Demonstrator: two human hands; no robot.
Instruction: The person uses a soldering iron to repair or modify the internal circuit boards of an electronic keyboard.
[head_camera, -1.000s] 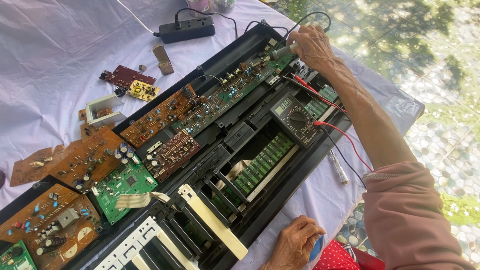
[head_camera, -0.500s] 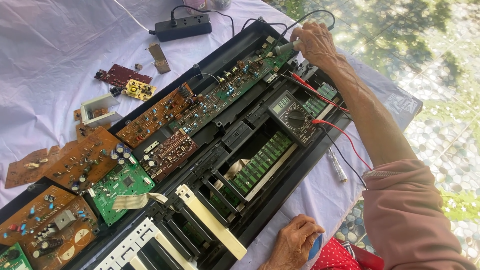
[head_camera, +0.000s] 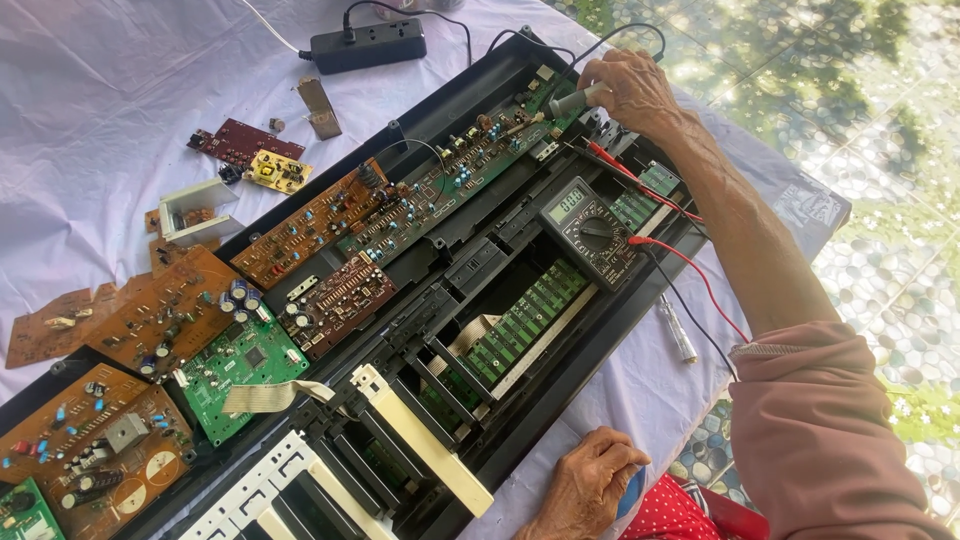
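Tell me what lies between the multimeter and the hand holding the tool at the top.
In the head view, red and black test leads run from the multimeter toward the right hand, across the black casing.

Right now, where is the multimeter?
In the head view, the multimeter lies inside the opened keyboard case, right of centre, below the right hand.

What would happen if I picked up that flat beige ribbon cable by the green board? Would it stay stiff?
The ribbon cable would probably flop: it is thin and already curves. It looks light. One end seems joined to the green board, so pulling might damage it.
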